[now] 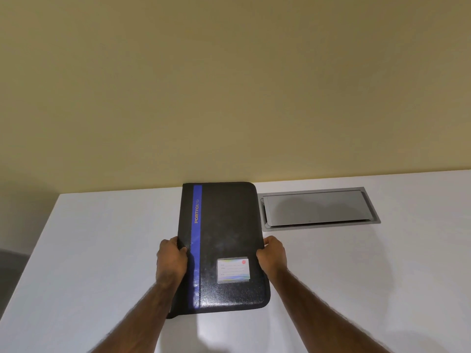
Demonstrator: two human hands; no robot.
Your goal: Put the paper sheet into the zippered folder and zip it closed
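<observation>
A black zippered folder (226,233) with a blue stripe and the word PORTFOLIO lies closed on the white table (102,250), a small label card near its lower right. My left hand (171,261) grips its left edge, thumb on the cover. Against the right edge my right hand (272,256) holds the folder with curled fingers. No paper sheet is visible anywhere in the view. The state of the zipper cannot be told from here.
A grey metal cable hatch (318,207) is set into the table just right of the folder. A yellow wall (229,85) rises directly behind the table's far edge. The table's left edge runs diagonally at the left, with dark floor beyond.
</observation>
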